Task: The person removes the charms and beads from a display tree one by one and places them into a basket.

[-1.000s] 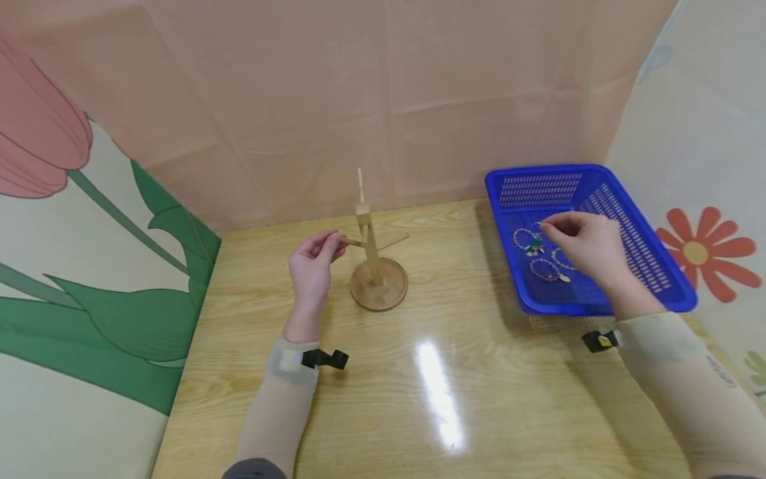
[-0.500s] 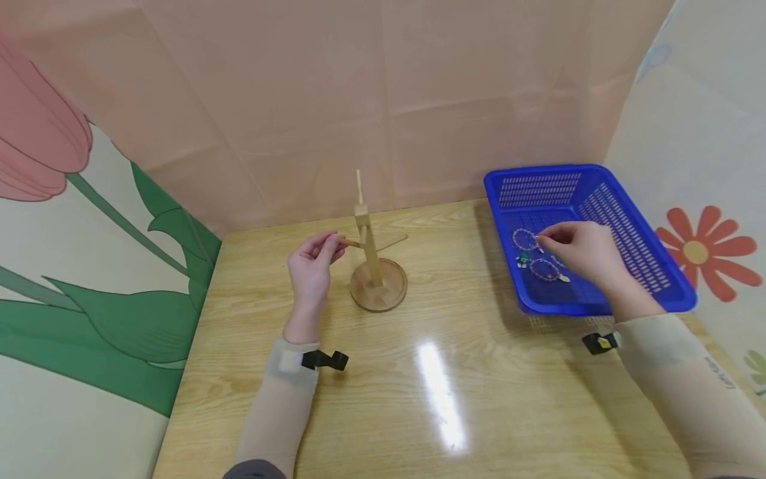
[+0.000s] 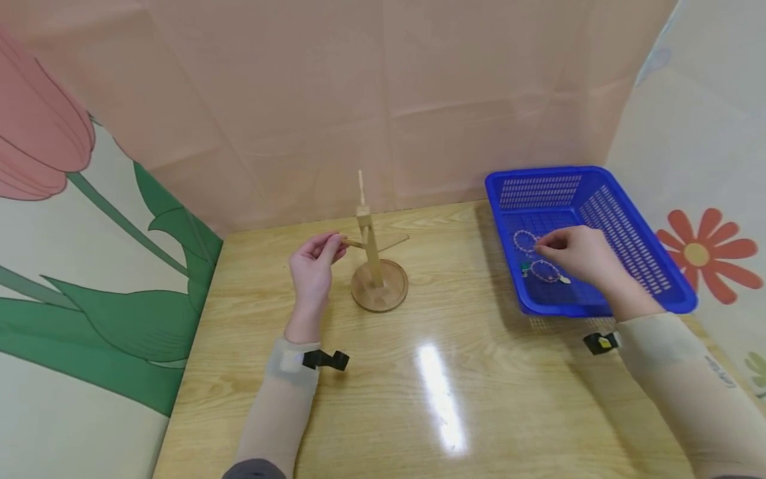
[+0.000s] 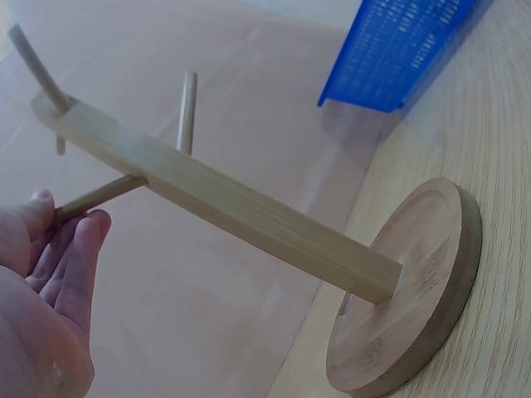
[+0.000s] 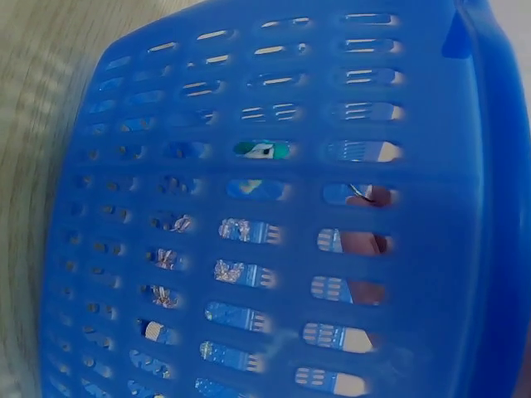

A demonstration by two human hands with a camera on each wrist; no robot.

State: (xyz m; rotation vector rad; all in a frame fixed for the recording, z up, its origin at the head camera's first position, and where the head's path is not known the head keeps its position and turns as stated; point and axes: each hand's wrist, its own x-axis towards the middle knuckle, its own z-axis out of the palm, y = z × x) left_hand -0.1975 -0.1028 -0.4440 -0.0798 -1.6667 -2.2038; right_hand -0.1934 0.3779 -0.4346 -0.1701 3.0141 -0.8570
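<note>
In the head view a wooden peg stand (image 3: 372, 256) rises from a round base, its pegs jutting outward. My left hand (image 3: 311, 269) pinches the end of one peg (image 4: 104, 196) between thumb and fingers. Over the blue basket (image 3: 598, 311), my right hand (image 3: 586, 254) has thumb and forefinger together. A thin strand (image 5: 360, 193) shows at those fingertips through the basket's slots, apparently part of a bracelet with a green charm (image 3: 525, 268). Two beaded bracelets are visible below: one bracelet (image 3: 525, 233) behind, another bracelet (image 3: 543, 280) in front with a pale tag. Most of the held bracelet is hidden.
The wood-grain table (image 3: 383, 399) carries the stand left of the basket. A pink cloth backdrop (image 3: 299, 120) closes off the back. Flower-printed panels stand at both sides; the right panel (image 3: 706, 166) comes close to the basket.
My right hand has sunk slightly toward the front of the basket. The green charm has shifted left and nearer the front bracelet. My left hand stays on the peg.
</note>
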